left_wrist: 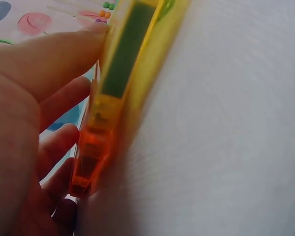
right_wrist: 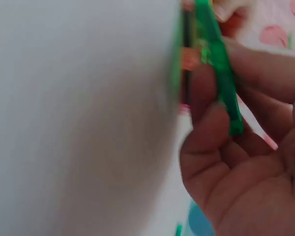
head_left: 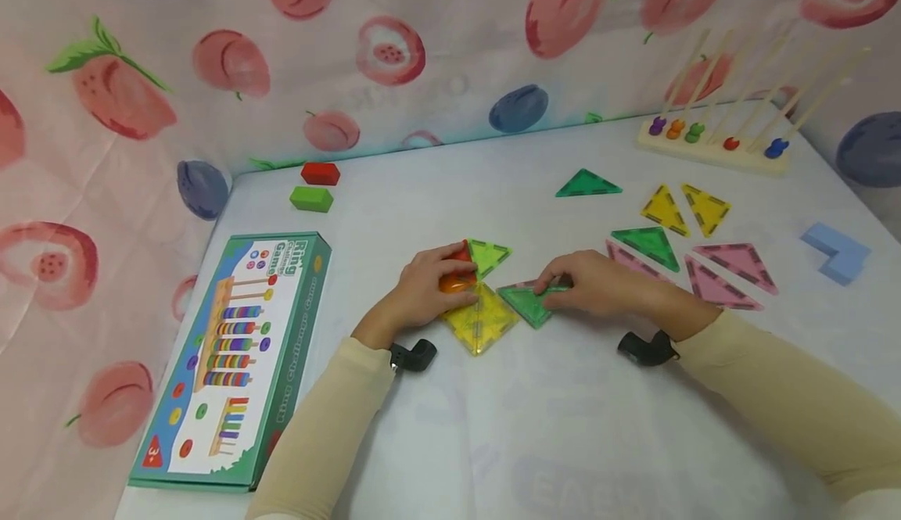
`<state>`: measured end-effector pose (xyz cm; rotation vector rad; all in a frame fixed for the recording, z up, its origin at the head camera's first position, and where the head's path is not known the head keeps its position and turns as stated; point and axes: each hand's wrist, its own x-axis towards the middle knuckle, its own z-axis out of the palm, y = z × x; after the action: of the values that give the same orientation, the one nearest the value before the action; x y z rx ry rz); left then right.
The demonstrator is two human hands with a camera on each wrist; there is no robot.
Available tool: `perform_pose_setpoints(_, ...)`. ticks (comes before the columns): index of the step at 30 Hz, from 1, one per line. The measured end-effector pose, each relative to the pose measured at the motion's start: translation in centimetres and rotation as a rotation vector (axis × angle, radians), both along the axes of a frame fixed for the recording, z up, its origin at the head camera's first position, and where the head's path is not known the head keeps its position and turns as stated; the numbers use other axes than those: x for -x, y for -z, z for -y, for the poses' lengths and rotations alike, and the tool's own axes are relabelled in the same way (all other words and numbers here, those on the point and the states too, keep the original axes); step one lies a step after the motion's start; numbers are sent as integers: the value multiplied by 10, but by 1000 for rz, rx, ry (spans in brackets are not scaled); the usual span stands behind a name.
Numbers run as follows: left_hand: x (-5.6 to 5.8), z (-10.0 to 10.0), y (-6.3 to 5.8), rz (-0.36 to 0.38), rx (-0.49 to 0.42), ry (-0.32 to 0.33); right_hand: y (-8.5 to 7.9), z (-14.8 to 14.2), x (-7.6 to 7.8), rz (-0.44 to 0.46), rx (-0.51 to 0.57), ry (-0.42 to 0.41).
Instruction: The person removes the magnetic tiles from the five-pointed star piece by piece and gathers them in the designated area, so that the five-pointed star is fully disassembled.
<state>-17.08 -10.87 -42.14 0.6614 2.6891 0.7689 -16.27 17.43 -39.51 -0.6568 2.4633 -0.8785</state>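
My right hand (head_left: 587, 284) pinches a green translucent triangle tile (head_left: 526, 305) between thumb and fingers. In the right wrist view, this green triangle tile (right_wrist: 226, 78) stands edge-on in the grip. A pink edge (head_left: 515, 285) shows along its far side. My left hand (head_left: 425, 292) rests with fairly straight fingers on a joined group of tiles. An orange tile (head_left: 454, 281) lies partly under its fingers, and its thumb touches a yellow tile pair (head_left: 481, 323). A red tile (head_left: 461, 253) and a lime triangle tile (head_left: 487, 256) adjoin these; the fingers hide part of the group.
Loose green tiles (head_left: 646, 246), yellow tiles (head_left: 664, 210) and pink tiles (head_left: 735, 262) lie to the right. A pegged rack (head_left: 711, 149) stands at the back right, near a blue angular block (head_left: 838, 252). Left are a game box (head_left: 232, 364), a red block (head_left: 320, 173) and a green block (head_left: 311, 199).
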Motion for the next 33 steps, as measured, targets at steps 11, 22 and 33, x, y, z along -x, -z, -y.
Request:
perform_pose_setpoints(11, 0, 0, -1, 6, -13, 0, -6, -10, 11, 45, 44, -24)
perform_pose_setpoints(22, -1, 0, 1, 10, -22, -2, -1, 10, 11, -89, -30, -11)
perform_pose_setpoints(33, -1, 1, 1, 10, -34, -3, -5, 10, 14, 43, -69, -52)
